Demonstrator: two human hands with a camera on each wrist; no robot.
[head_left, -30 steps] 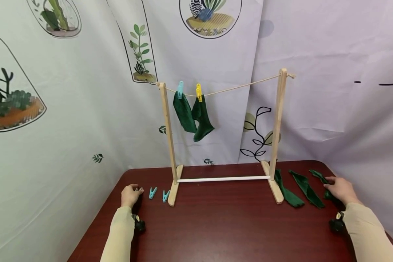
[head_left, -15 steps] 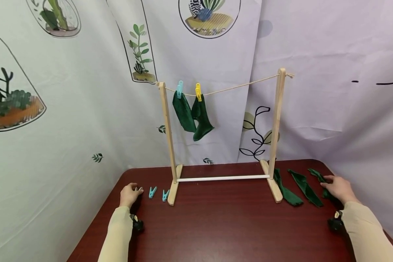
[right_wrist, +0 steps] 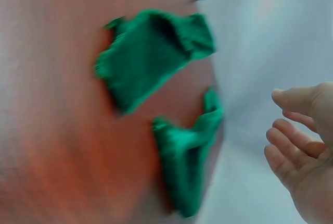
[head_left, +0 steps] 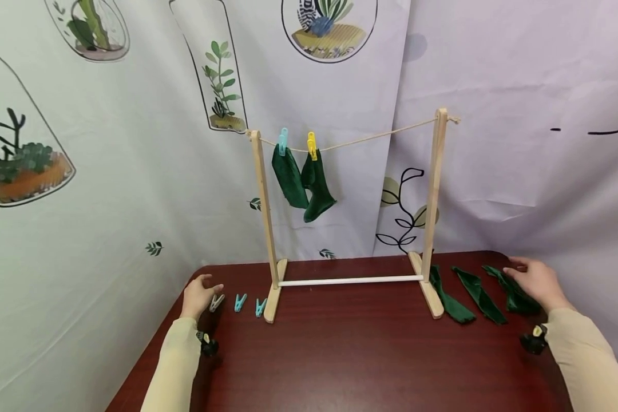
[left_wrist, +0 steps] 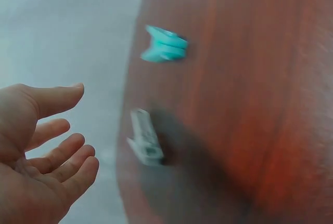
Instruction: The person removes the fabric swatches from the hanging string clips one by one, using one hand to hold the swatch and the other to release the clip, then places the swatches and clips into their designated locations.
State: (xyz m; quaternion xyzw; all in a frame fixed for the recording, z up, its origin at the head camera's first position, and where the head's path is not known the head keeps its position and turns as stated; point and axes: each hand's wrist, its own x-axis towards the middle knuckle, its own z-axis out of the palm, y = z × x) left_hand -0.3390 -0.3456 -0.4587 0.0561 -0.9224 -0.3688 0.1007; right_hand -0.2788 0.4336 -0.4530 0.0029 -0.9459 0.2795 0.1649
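Observation:
My left hand [head_left: 198, 296] is raised just left of a pale grey clothespin [head_left: 217, 302], and its fingers are relaxed around nothing in the left wrist view. Two light-blue clothespins [head_left: 240, 302] lie further right along the table. On the other side my right hand [head_left: 539, 282] hovers beside the outermost green sock [head_left: 515, 294], its fingers loose and holding nothing. Two more green socks, the middle one [head_left: 479, 294] and the inner one [head_left: 449, 297], lie between it and the rack. The right wrist view shows the nearest sock [right_wrist: 184, 156] crumpled on the table.
A wooden drying rack [head_left: 435, 200] stands mid-table with a string [head_left: 376, 136] across its posts. Two green socks [head_left: 317, 186] hang there, under a blue clothespin [head_left: 283, 141] and a yellow one [head_left: 312, 146]. A patterned cloth backdrop [head_left: 134, 171] rises behind the dark red table [head_left: 360, 355].
My left hand has let go of the pale grey clothespin and drawn up and left. My right hand has released the outermost sock and lifted away, and that sock now lies more spread out.

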